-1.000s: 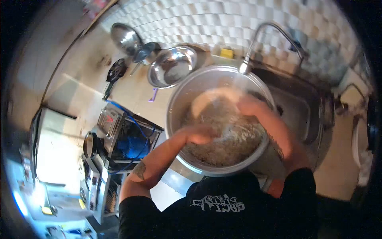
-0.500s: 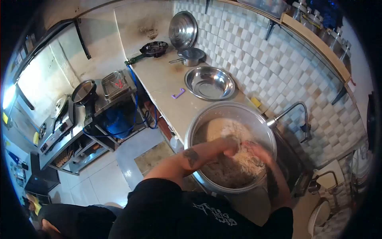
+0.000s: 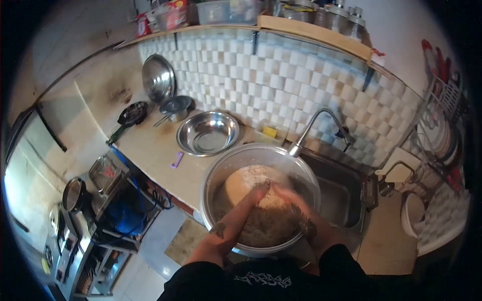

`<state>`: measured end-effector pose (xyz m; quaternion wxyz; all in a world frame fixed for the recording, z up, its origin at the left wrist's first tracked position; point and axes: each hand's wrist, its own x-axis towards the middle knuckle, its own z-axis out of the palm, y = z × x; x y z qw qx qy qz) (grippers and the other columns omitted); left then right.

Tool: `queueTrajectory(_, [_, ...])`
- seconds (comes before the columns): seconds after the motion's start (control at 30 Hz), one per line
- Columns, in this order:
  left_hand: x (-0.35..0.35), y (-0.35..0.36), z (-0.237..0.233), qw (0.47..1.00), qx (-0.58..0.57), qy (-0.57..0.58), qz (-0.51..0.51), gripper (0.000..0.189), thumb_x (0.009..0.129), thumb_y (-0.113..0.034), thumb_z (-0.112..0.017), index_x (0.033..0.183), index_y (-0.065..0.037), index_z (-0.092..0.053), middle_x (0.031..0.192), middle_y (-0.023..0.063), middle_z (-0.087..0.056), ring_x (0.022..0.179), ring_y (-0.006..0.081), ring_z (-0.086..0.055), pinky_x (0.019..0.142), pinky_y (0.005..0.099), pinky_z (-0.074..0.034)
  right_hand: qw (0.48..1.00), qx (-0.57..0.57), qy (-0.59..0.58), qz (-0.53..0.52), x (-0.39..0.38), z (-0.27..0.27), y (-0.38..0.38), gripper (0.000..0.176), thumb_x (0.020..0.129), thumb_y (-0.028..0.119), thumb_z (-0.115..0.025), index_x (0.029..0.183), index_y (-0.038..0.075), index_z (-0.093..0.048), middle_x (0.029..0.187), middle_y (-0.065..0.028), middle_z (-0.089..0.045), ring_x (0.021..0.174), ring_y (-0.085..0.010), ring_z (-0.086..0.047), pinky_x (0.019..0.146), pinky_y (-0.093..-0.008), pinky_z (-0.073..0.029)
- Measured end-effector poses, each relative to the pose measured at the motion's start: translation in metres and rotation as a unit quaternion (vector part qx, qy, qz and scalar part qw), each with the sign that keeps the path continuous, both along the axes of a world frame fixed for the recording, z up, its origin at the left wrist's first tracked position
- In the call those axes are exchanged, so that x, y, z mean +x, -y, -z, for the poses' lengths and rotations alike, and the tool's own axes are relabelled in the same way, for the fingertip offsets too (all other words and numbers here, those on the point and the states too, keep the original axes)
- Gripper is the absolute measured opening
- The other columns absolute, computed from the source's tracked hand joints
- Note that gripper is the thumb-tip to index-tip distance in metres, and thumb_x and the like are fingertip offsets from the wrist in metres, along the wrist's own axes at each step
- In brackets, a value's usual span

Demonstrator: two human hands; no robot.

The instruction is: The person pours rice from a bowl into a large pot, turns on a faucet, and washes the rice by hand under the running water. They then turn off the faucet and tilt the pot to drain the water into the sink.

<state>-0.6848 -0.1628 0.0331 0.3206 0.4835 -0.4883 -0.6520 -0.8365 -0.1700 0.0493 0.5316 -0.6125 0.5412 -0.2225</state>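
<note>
A large metal pot (image 3: 207, 200) stands on the counter beside the sink. Inside it a pale grainy mound (image 3: 236, 185), which looks like rice, rises out of murky liquid (image 3: 266, 228). My left hand (image 3: 260, 191) is at the near side of the mound, its fingers largely hidden. Close beside it, my right hand (image 3: 283, 194) lies against the grain with its fingers stretched toward the left one. Both forearms reach over the pot's near rim.
A steel basin (image 3: 208, 134), a purple plastic piece (image 3: 176, 159) and a small saucepan (image 3: 176, 108) are on the counter. Right of the pot are a curved faucet (image 3: 321, 118) and a sink (image 3: 341, 200). Jars (image 3: 341, 20) line the shelf above.
The head view has swung right, bringing more of the sink into sight. My hands have come closer together, and the mound now looks smoother and more heaped.
</note>
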Motion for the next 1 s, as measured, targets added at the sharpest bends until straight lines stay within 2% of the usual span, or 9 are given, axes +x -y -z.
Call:
queueTrajectory(0.07, [-0.012, -0.008, -0.046, 0.975, 0.039, 0.216, -0.008, 0.059, 0.095, -0.043, -0.035, 0.128, 0.004, -0.045, 0.111, 0.0268, -0.059, 0.100, 0.0374, -0.060, 0.084, 0.0443, -0.047, 0.993, 0.002, -0.101, 0.054, 0.009, -0.017, 0.003, 0.051, 0.096, 0.042, -0.037, 0.123, 0.002, -0.052, 0.123, -0.0151, -0.054, 0.112, -0.0228, -0.048, 0.096, -0.0350, -0.037])
queueTrajectory(0.1, [-0.009, -0.005, -0.043, 0.909, -0.188, 0.369, 0.043, 0.064, 0.094, -0.047, -0.037, 0.120, 0.010, -0.049, 0.102, 0.0287, -0.061, 0.093, 0.0396, -0.061, 0.079, 0.0440, -0.048, 0.993, -0.051, -0.092, 0.047, 0.006, -0.007, 0.011, 0.048, 0.096, 0.040, -0.038, 0.121, 0.001, -0.053, 0.120, -0.0163, -0.055, 0.110, -0.0244, -0.050, 0.094, -0.0356, -0.038])
queueTrajectory(0.2, [-0.013, -0.036, -0.117, 0.973, 0.112, 0.073, -0.187, 0.066, 0.091, -0.049, -0.042, 0.112, 0.013, -0.053, 0.101, 0.0284, -0.062, 0.095, 0.0413, -0.060, 0.080, 0.0438, -0.047, 0.985, -0.139, -0.096, 0.035, 0.001, 0.003, 0.027, 0.050, 0.096, 0.041, -0.035, 0.123, 0.003, -0.051, 0.121, -0.0237, -0.052, 0.111, -0.0384, -0.049, 0.094, -0.0454, -0.039])
queueTrajectory(0.23, [-0.019, 0.004, -0.032, 0.959, 0.050, 0.054, -0.274, 0.065, 0.088, -0.049, -0.048, 0.107, 0.012, -0.056, 0.098, 0.0286, -0.063, 0.095, 0.0393, -0.061, 0.080, 0.0437, -0.047, 0.981, -0.160, -0.101, 0.035, 0.001, 0.001, 0.031, 0.052, 0.096, 0.043, -0.033, 0.126, 0.004, -0.049, 0.123, -0.0269, -0.050, 0.113, -0.0445, -0.048, 0.094, -0.0499, -0.039])
queueTrajectory(0.33, [-0.007, -0.007, -0.073, 0.967, 0.053, 0.088, -0.231, 0.055, 0.088, -0.041, -0.049, 0.110, 0.009, -0.055, 0.096, 0.0292, -0.062, 0.093, 0.0362, -0.063, 0.080, 0.0444, -0.048, 0.902, -0.303, -0.299, -0.073, 0.001, -0.024, 0.019, 0.039, 0.093, 0.030, -0.043, 0.116, 0.002, -0.056, 0.102, -0.0226, -0.060, 0.099, -0.0378, -0.056, 0.085, -0.0461, -0.044])
queueTrajectory(0.47, [0.049, 0.012, 0.013, 0.848, -0.249, 0.467, -0.027, 0.044, 0.088, -0.031, -0.050, 0.115, 0.003, -0.055, 0.095, 0.0265, -0.063, 0.090, 0.0340, -0.063, 0.079, 0.0428, -0.049, 0.873, -0.272, -0.387, -0.117, -0.018, -0.016, 0.030, 0.037, 0.092, 0.029, -0.045, 0.115, 0.003, -0.058, 0.100, -0.0223, -0.062, 0.097, -0.0384, -0.057, 0.084, -0.0467, -0.044])
queueTrajectory(0.77, [0.004, 0.031, 0.102, 0.976, -0.168, 0.072, -0.117, 0.045, 0.082, -0.026, -0.057, 0.118, -0.001, -0.049, 0.093, 0.0192, -0.065, 0.084, 0.0329, -0.063, 0.080, 0.0426, -0.048, 0.969, -0.173, -0.178, -0.010, -0.001, -0.001, 0.000, 0.040, 0.093, 0.034, -0.043, 0.117, 0.005, -0.057, 0.109, -0.0212, -0.060, 0.103, -0.0333, -0.057, 0.088, -0.0447, -0.043])
queueTrajectory(0.83, [0.004, 0.044, 0.096, 0.735, -0.459, 0.494, 0.074, 0.065, 0.074, -0.026, -0.064, 0.125, 0.006, -0.040, 0.088, 0.0240, -0.066, 0.085, 0.0386, -0.065, 0.082, 0.0462, -0.047, 0.963, -0.197, -0.183, -0.014, 0.000, -0.003, 0.005, 0.041, 0.093, 0.035, -0.042, 0.118, 0.005, -0.056, 0.112, -0.0209, -0.059, 0.104, -0.0322, -0.056, 0.089, -0.0442, -0.043])
queueTrajectory(1.0, [0.012, -0.021, -0.104, 0.983, -0.060, 0.159, -0.068, 0.041, 0.080, -0.029, -0.058, 0.106, 0.003, -0.059, 0.092, 0.0245, -0.065, 0.085, 0.0330, -0.064, 0.083, 0.0438, -0.045, 0.925, -0.322, -0.171, -0.107, 0.002, -0.019, 0.026, 0.043, 0.094, 0.038, -0.040, 0.117, 0.006, -0.057, 0.115, -0.0196, -0.059, 0.106, -0.0287, -0.056, 0.092, -0.0418, -0.043])
